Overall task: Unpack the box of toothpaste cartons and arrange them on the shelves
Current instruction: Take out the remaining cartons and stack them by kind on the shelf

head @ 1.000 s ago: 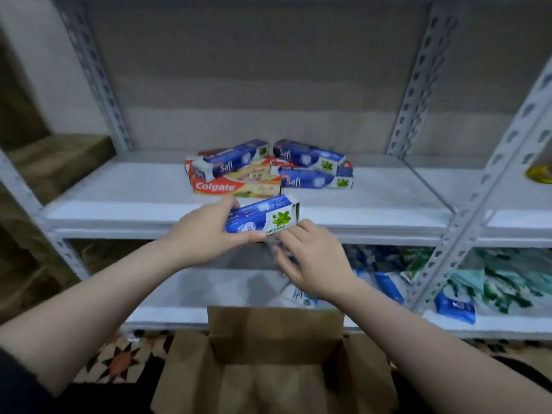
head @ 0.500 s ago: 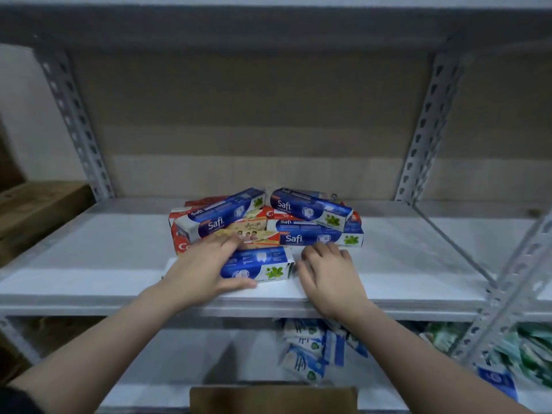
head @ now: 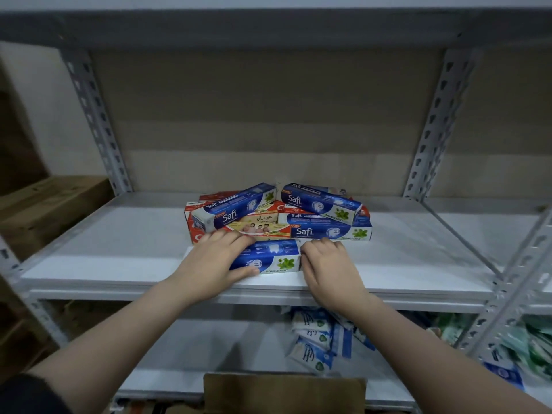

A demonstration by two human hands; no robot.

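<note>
Nearest, at bottom edge: top flap of brown cardboard box [head: 283, 389], below the lower shelf [head: 194, 354]. On that lower shelf, to the right: heap of blue-and-white sachet packs [head: 316, 345]; green packs [head: 534, 348] beyond the upright.

Middle shelf [head: 119, 261], front edge: blue Safi Double Mint carton [head: 270, 258], lying flat, long side along the edge. Left hand [head: 215, 264] laid over its left half, fingers spread and curled lightly across the top, thumb against the front face. Right hand [head: 328, 264] at its right end, fingers bent, fingertips touching the end flap; not wrapped around.

Directly behind, touching: red Colgate carton [head: 197, 234] at left, orange-yellow carton [head: 263, 227] at centre, Safi carton [head: 328, 231] at right. On top: two further Safi cartons, left one [head: 236, 206] angled, right one [head: 321, 201] angled opposite.

Furthest: perforated grey uprights [head: 95, 121], beige back panel [head: 268, 115].
</note>
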